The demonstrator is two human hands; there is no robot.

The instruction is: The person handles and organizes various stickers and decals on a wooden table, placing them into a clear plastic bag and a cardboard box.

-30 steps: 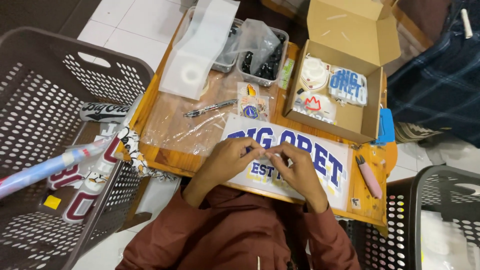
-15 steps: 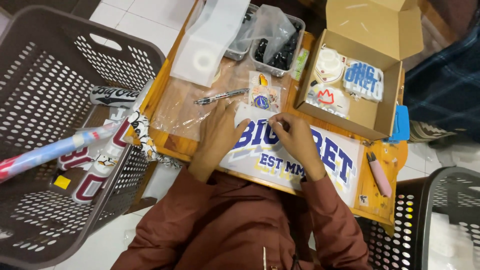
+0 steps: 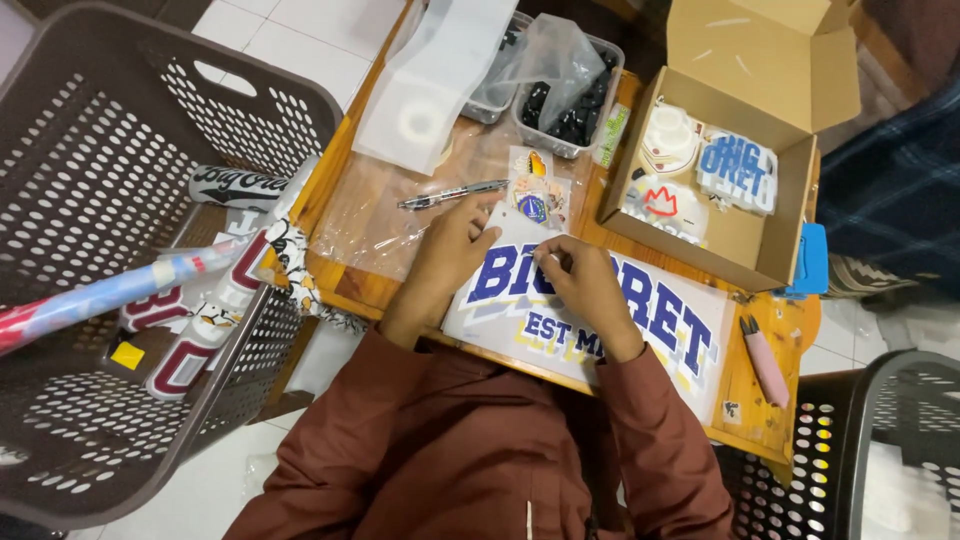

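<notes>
Sticker sheet being worked at the near edge of a cluttered wooden table [image 3: 372, 290].

The large white lettered sheet [image 3: 600, 320] is pinned flat by the left hand [image 3: 455, 250], laid open with fingers spread, seemingly so that it cannot slide; the right hand [image 3: 585, 285] is curled, fingertips pinched at the sheet's upper edge. A pen [image 3: 452, 194] and small stickers [image 3: 535, 190] are kept just beyond, within reach, beside an open cardboard box [image 3: 760, 90].
</notes>
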